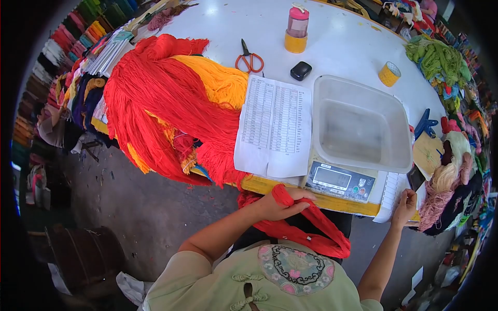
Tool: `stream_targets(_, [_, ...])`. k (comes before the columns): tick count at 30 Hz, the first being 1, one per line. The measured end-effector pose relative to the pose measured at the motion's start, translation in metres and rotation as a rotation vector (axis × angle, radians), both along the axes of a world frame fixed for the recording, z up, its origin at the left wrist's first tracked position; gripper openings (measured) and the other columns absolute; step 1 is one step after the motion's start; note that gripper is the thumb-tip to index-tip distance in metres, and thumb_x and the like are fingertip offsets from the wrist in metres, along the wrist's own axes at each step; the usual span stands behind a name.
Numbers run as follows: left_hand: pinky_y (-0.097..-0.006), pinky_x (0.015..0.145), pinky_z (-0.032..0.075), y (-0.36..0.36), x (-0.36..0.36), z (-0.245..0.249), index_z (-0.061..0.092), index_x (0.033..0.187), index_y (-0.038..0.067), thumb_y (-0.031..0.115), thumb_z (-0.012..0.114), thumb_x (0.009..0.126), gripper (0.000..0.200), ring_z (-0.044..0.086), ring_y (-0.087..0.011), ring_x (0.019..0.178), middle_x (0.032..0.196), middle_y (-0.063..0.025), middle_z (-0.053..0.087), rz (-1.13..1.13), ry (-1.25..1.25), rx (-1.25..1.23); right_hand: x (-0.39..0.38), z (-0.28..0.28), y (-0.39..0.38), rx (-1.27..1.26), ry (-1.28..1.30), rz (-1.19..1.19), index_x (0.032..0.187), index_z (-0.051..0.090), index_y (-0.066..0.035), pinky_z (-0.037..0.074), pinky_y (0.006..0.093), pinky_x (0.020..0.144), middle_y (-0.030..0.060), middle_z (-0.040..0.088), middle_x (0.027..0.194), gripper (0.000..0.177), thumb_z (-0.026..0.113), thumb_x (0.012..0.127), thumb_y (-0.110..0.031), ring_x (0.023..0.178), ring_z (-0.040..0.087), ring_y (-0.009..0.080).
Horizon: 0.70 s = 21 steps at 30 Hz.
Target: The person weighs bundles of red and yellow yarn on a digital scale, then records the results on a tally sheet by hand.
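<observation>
Red yarn (324, 230) loops around my left hand (284, 203), whose fingers are wrapped on it at the table's front edge; the skein hangs over my lap. My right hand (404, 208) is at the table edge on the right, fingers pinched together beside a printed paper strip (388, 194); what they hold, if anything, is too small to tell. Between the hands stands a digital scale (340, 181) bearing an empty translucent tray (360, 124). A printed list (274, 124) lies left of the tray, next to a large heap of red yarn (171, 98) and yellow yarn (220, 80).
Red-handled scissors (250, 61), a black case (301, 70), a pink-lidded bottle (298, 26) and a tape roll (389, 74) stand or lie behind. At the right are green yarn (438, 62), a blue clip (425, 124) and mixed skeins (448, 176). A person's arm shows far left.
</observation>
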<state>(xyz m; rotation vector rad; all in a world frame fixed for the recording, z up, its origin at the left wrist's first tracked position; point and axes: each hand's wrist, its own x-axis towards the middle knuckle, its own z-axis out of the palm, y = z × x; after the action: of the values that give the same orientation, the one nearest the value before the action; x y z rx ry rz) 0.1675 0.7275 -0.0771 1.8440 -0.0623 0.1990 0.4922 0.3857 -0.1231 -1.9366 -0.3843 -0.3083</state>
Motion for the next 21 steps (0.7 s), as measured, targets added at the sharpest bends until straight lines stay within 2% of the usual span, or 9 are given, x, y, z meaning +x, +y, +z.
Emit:
stream_targets(5, [-0.036,0.086,0.052,0.0,0.0,0.001,0.061,0.118,0.003,0.015,0.058,0.098,0.024,0.067,-0.0276,0.099,0.106,-0.0148,0.068,-0.005,0.004,0.006,0.001,-0.002,-0.003,0.029,0.071,-0.014,0.096,0.061,-0.005,0.031,0.0183,0.059,-0.0064,0.052,0.083,0.003,0.061,0.097,-0.007,0.067,0.038,0.0014])
stream_targets(8, [-0.0361,0.087,0.052,0.0,0.0,0.003,0.061,0.118,0.003,0.015,0.058,0.098,0.024,0.067,-0.0275,0.1,0.107,-0.015,0.068,-0.009,0.014,-0.009,0.0,-0.002,-0.001,0.015,0.021,-0.01,0.097,0.06,-0.004,0.032,0.0181,0.06,-0.0061,0.053,0.084,0.003,0.061,0.097,-0.007,0.068,0.04,0.0014])
stream_targets(11, [-0.0317,0.078,0.051,-0.003,0.001,-0.006,0.063,0.12,0.002,0.013,0.06,0.098,0.025,0.065,-0.0185,0.085,0.093,-0.0104,0.067,0.051,-0.127,0.019,0.001,-0.002,-0.006,0.013,0.105,-0.001,0.097,0.06,-0.004,0.034,0.018,0.061,-0.0058,0.054,0.084,0.003,0.06,0.097,-0.007,0.07,0.042,0.0015])
stream_targets(14, [-0.0364,0.089,0.051,0.0,-0.001,0.001,0.061,0.118,0.002,0.016,0.058,0.098,0.025,0.067,-0.0277,0.103,0.109,-0.015,0.068,-0.001,0.01,-0.005,0.002,-0.003,-0.01,-0.028,0.102,-0.011,0.098,0.06,-0.003,0.039,0.02,0.066,-0.0034,0.055,0.087,0.004,0.06,0.097,-0.007,0.074,0.046,0.0043])
stream_targets(17, [-0.0366,0.09,0.051,-0.001,-0.001,-0.004,0.062,0.118,0.002,0.017,0.059,0.098,0.025,0.067,-0.028,0.105,0.11,-0.0144,0.069,0.022,-0.044,0.01,0.008,-0.009,-0.016,-0.127,0.049,-0.021,0.1,0.06,-0.001,0.044,0.0245,0.077,0.0016,0.056,0.091,0.006,0.058,0.097,-0.006,0.085,0.051,0.0102])
stream_targets(21, [-0.0359,0.091,0.05,0.001,-0.001,-0.006,0.061,0.118,0.002,0.018,0.058,0.098,0.026,0.066,-0.0274,0.106,0.112,-0.0129,0.069,0.015,-0.04,-0.01,0.012,-0.013,-0.019,-0.11,0.044,-0.003,0.1,0.059,-0.001,0.043,0.0248,0.077,0.001,0.056,0.09,0.009,0.059,0.099,-0.01,0.085,0.05,0.011])
